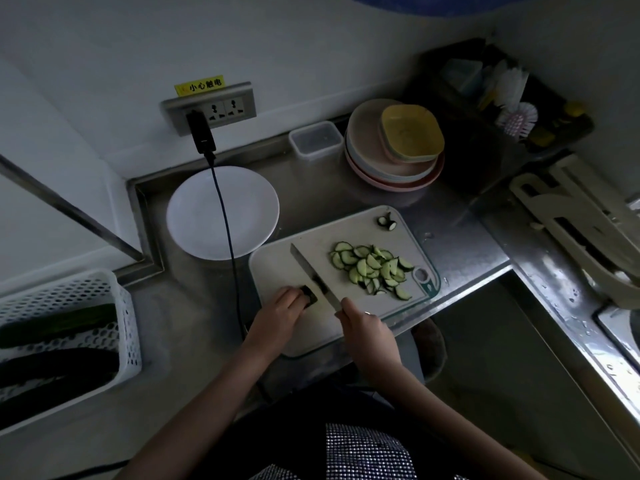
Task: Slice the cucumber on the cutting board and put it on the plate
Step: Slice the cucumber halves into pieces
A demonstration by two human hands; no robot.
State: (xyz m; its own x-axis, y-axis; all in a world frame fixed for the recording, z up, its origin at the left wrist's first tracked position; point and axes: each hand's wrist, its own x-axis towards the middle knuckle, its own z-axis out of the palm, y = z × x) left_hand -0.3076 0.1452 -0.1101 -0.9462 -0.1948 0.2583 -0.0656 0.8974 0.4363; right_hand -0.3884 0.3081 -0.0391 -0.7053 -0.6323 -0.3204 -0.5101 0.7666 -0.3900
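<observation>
on a grey cutting board point(349, 327) beside a bare white plate point(201, 216), slicing looks nearly done: a heap of pale green half-moon slices point(372, 268) waits, none plated. the right hand point(367, 332) grasps the knife point(311, 277); the left hand point(280, 308) pins the last dark cucumber stub point(309, 295).

Board point(353, 233) centre frame: bare strip between knife point(313, 277) and slices point(372, 268), hand could pass there. Stub point(387, 221) at board's upper right corner. Plate point(222, 213) upper left of board, just beside it; cable point(227, 233) hangs across plate's right part, blocks straight path board-to-plate. Dish stack point(394, 147) and tub point(316, 138) above board, bare counter between. Basket point(62, 344) lower left, well apart.
</observation>
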